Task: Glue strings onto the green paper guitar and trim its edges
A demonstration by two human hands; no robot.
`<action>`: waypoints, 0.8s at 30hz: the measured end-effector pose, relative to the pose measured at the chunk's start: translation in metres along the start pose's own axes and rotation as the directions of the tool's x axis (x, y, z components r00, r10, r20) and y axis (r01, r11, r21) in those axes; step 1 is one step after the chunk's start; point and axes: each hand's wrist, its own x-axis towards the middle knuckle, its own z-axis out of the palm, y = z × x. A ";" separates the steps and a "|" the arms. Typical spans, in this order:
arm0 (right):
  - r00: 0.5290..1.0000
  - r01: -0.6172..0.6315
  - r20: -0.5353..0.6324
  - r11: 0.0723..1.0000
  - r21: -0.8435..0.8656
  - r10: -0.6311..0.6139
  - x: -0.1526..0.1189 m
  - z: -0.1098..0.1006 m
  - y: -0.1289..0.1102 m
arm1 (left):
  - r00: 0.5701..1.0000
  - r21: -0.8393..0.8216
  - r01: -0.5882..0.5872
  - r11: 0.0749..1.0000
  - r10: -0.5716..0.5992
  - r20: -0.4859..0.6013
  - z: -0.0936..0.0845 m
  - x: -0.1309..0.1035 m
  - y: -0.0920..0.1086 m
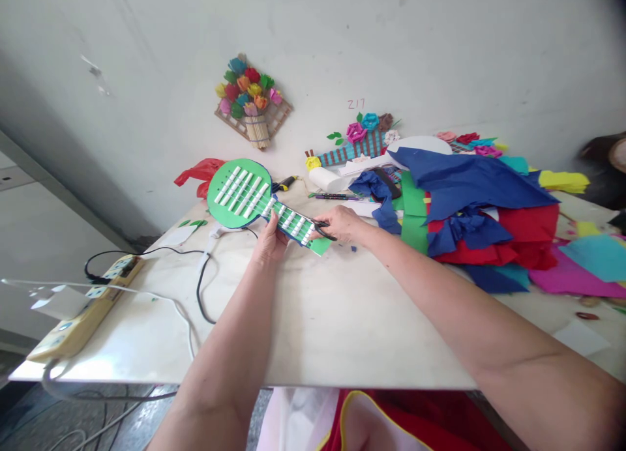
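Observation:
A green craft paper instrument (235, 189), shaped like a round-bodied lute, is held tilted above the table. White rolled strips cross its body and neck, and dark blue edging runs along its border. Around the neck, my left hand (272, 244) is closed, thumb on top. My right hand (341, 223) is closed on a pair of dark-handled scissors (323, 228) at the neck's far end. The scissor blades lie along the neck's upper edge; whether they cut anything is too small to tell.
Crumpled blue paper (474, 180), red paper (523, 232) and green sheets pile up at right. A yellow-handled cutter (285, 183) and pens (335, 196) lie behind the instrument. A power strip (88, 307) with cables stands at left. Paper flowers (249, 89) lean on the wall.

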 end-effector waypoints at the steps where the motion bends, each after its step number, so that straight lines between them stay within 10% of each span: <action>1: 1.000 -0.012 0.004 1.000 -0.011 0.012 0.000 0.000 0.000 | 1.000 0.002 -0.002 1.000 0.002 -0.003 0.000 0.000 0.000; 24: 0.998 -0.057 0.023 0.983 -0.173 0.062 -0.004 -0.004 -0.002 | 1.000 0.000 0.030 1.000 -0.030 0.005 0.007 -0.004 -0.005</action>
